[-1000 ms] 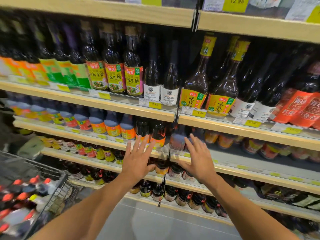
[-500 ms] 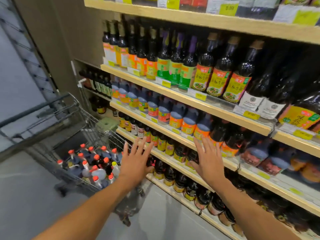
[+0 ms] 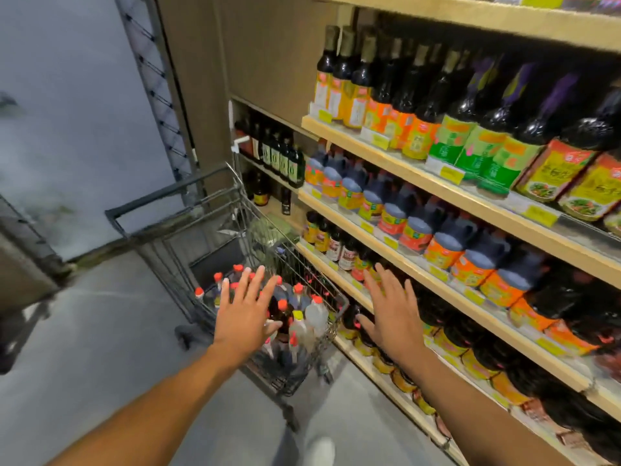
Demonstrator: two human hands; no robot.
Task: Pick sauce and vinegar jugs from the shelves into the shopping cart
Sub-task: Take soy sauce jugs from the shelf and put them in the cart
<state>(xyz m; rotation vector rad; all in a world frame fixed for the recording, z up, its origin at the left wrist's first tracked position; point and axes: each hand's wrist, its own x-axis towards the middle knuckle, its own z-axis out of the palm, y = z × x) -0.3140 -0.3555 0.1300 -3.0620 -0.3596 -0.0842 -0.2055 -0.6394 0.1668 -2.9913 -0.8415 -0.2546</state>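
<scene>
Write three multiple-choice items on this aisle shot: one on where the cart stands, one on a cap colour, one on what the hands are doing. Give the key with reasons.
1. Where is the shopping cart?
A. On the floor to the left of the shelves
B. Behind the person
C. To the right of the shelves

2. What colour are most caps on the bottles in the cart?
A. Green
B. Red-orange
C. Black

3. What state are the left hand and right hand in?
A. Each grips a jug
B. Both open and empty, fingers spread
C. Both closed on the cart handle

Key: 1 A, the cart stands left of the shelf ends. 2 B, red-orange caps crowd the basket. 3 B, spread fingers, nothing held.
</scene>
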